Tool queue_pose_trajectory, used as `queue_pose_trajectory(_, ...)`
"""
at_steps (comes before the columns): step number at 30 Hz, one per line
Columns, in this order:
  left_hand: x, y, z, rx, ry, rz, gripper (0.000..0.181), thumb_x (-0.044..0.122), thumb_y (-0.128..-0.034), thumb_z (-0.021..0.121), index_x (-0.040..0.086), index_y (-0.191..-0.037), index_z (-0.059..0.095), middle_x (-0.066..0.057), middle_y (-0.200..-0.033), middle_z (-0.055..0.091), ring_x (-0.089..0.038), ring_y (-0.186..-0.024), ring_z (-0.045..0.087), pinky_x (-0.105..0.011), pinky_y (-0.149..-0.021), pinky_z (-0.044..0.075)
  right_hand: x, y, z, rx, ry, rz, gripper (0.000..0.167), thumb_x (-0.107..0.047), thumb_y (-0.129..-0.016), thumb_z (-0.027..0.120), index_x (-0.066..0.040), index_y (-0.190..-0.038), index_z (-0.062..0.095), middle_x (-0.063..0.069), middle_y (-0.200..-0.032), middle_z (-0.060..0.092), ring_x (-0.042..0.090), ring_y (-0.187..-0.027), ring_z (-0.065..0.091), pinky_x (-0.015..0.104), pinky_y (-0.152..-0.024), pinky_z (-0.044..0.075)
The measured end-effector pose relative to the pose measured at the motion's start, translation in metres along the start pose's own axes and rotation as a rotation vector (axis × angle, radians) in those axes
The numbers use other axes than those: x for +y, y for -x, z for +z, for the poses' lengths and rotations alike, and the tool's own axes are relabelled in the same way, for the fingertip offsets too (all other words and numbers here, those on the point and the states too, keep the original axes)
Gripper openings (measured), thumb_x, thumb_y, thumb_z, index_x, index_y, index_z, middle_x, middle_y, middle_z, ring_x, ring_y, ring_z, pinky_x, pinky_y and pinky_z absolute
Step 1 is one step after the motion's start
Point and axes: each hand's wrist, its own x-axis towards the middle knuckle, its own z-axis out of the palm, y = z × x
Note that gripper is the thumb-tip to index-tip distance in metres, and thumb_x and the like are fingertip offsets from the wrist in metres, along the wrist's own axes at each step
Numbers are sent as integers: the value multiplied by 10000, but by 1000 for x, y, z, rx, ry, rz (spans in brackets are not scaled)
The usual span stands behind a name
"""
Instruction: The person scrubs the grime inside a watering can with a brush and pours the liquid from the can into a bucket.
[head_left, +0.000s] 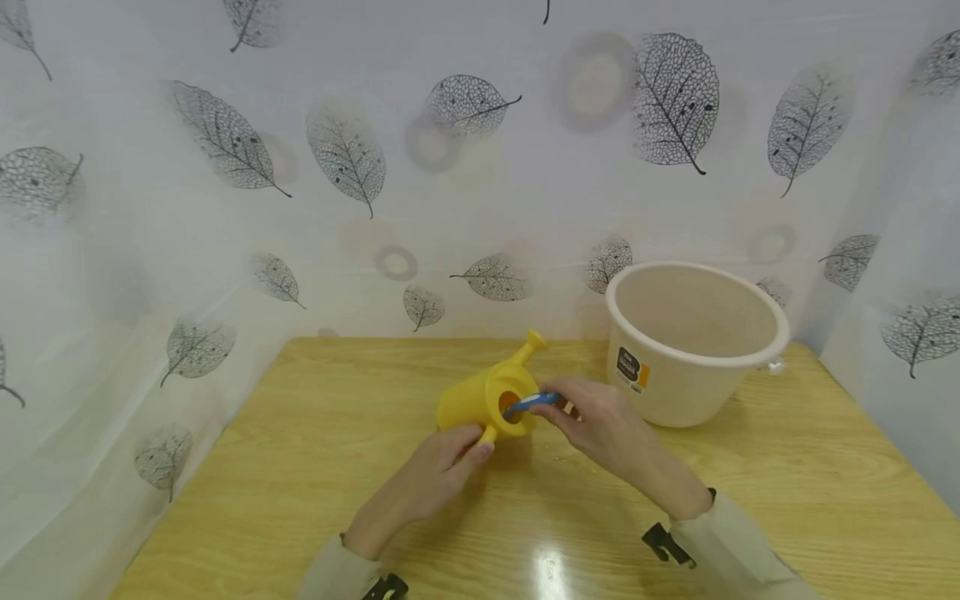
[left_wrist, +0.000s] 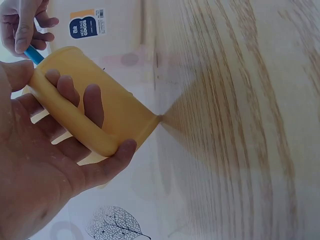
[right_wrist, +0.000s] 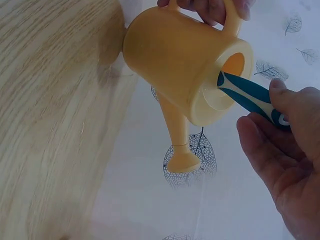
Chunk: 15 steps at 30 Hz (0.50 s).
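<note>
A yellow watering can (head_left: pixel 463 402) is tilted over the table, its round opening turned toward my right hand and its spout (head_left: pixel 523 350) pointing up and away. In the left wrist view, the can's base edge seems to touch the wood. My left hand (head_left: pixel 435 468) grips the can's handle (left_wrist: pixel 70 117), fingers wrapped through the loop. Between thumb and fingers, my right hand (head_left: pixel 603 417) pinches a tool with a blue-and-white handle (right_wrist: pixel 247 95). The tool's far end goes into the can's opening (right_wrist: pixel 234 67); its head is hidden inside, so its kind is unclear.
A large cream bucket (head_left: pixel 697 392) with a label stands at the right rear of the wooden table (head_left: pixel 300 467), close beyond my right hand. Behind the table hangs a pale leaf-printed sheet (head_left: pixel 480 208), which also covers both sides.
</note>
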Motion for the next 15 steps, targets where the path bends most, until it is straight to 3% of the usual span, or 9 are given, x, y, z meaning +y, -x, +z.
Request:
queue_pose_trajectory(5,0,0,0,5,0,4,306,422,-1106,408,244,-888,526,122,-756,464,-26,-689,439,-218,-655,439,0,-3,1,6,33,-58,75,-151,-950,734,-99,-1004,738,-2,-885,673,54,-668,609,110,-607,493)
queue_pose_trajectory(10,0,-1,0,-3,0,6,326,432,-1106,399,225,-895,538,119,-754,467,-26,-687,433,-223,-660,447,-6,-6,-1,-1,181,-105,272,-287,-1072,506,-128,-1003,715,31,-886,592,85,-690,597,152,-627,531)
queue_pose_trajectory(15,1,0,-1,-12,14,-2,343,435,-1106,395,205,-903,546,117,-751,464,-26,-681,428,-221,-658,445,-15,-14,-6,15,254,-139,331,-303,-1090,439,-120,-991,697,44,-868,582,99,-690,582,165,-614,538)
